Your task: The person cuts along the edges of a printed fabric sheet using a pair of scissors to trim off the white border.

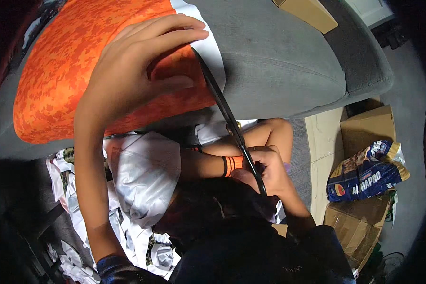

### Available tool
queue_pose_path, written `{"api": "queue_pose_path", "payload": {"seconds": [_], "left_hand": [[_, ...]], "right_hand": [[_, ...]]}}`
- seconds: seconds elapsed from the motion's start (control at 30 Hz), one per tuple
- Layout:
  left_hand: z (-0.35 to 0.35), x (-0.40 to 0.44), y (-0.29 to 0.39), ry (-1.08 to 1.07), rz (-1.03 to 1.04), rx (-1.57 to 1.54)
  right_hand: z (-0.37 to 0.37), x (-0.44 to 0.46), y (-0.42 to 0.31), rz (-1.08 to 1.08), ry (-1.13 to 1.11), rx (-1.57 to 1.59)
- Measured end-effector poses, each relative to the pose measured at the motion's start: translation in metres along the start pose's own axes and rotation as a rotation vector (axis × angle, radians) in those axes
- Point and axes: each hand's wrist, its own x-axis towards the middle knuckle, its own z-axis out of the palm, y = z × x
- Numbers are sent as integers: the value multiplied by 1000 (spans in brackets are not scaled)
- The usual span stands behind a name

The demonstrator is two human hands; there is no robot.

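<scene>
My left hand (137,61) rests on an orange camouflage-print sheet (57,80) with a white border (215,57). Its fingers are stretched out and the thumb is spread away from them. Below and to the right, my right hand (267,173) is closed around the handles of long black scissors (222,106). The blades slant up and left along the sheet's right side, with the tip close to my left fingers. Part of the handles is hidden by the right hand. The sheet lies over a grey cushioned seat (279,61).
White and patterned scraps (132,236) lie heaped at lower left, beside a shiny whitish piece (146,175) over my leg. At right, a blue printed bag (367,175) rests among cardboard boxes (355,227). Another cardboard piece (312,14) sits on the seat's far end.
</scene>
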Motion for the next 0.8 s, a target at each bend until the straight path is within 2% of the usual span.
{"api": "queue_pose_path", "payload": {"seconds": [0.8], "left_hand": [[-2, 1, 2, -36, -36, 20]], "right_hand": [[-7, -1, -6, -39, -5, -14]]}}
